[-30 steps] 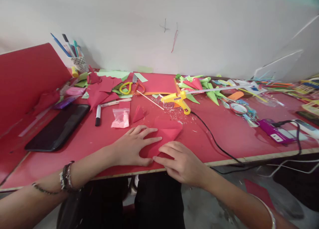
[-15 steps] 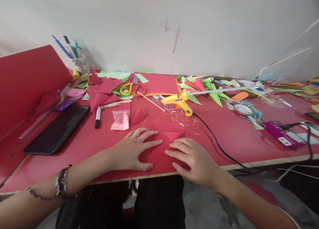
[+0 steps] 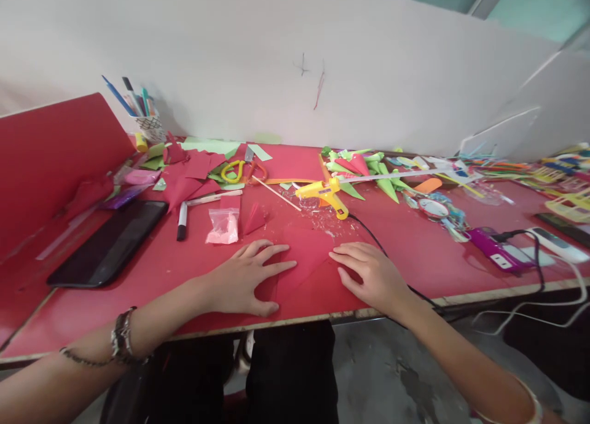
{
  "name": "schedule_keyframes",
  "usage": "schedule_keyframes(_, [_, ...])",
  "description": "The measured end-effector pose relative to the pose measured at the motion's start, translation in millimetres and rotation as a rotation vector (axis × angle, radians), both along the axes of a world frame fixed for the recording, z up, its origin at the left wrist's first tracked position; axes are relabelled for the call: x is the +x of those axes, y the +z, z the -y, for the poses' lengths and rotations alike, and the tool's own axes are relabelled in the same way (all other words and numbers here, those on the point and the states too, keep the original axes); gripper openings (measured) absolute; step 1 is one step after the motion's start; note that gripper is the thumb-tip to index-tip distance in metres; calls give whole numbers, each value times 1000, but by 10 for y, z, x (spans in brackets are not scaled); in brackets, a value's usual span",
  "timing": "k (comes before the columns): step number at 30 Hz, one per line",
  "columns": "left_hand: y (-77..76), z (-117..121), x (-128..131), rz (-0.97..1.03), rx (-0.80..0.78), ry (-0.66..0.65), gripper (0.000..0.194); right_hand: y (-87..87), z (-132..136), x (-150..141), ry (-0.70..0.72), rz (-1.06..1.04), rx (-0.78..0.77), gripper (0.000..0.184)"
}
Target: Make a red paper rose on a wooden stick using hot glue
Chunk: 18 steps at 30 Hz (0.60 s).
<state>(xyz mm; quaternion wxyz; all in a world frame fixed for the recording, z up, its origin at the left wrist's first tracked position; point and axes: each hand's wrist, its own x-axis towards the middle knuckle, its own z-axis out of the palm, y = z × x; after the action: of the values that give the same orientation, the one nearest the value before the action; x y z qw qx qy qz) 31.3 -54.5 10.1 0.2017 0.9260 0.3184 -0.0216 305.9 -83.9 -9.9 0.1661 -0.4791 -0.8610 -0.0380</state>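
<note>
A folded piece of red paper [image 3: 302, 258] lies on the red table [image 3: 415, 239] near its front edge. My left hand [image 3: 244, 276] lies flat on the paper's left part, fingers spread, pressing it down. My right hand [image 3: 369, 273] rests on the table at the paper's right corner, fingers stretched out and holding nothing. A yellow glue gun [image 3: 322, 193] with a black cord lies just behind the paper. A small red paper cone [image 3: 254, 218] and a little plastic bag of pink bits [image 3: 224, 224] sit to the left behind my left hand.
A black tablet [image 3: 108, 243] and a marker [image 3: 182, 218] lie at the left. Scissors [image 3: 242, 169], red and green paper scraps and a pen cup [image 3: 150, 126] stand at the back left. Green and red paper cones [image 3: 369, 169], a purple device [image 3: 491, 249] and cables fill the right.
My right hand has slid to the right along the paper, from its lower left part to its right corner. My left hand has stayed pressed on the paper.
</note>
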Motion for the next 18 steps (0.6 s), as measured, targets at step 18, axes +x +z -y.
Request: schedule_keyframes(18, [128,278,180,106,437,63,65,150,-38,-548,5,-307,-411,22])
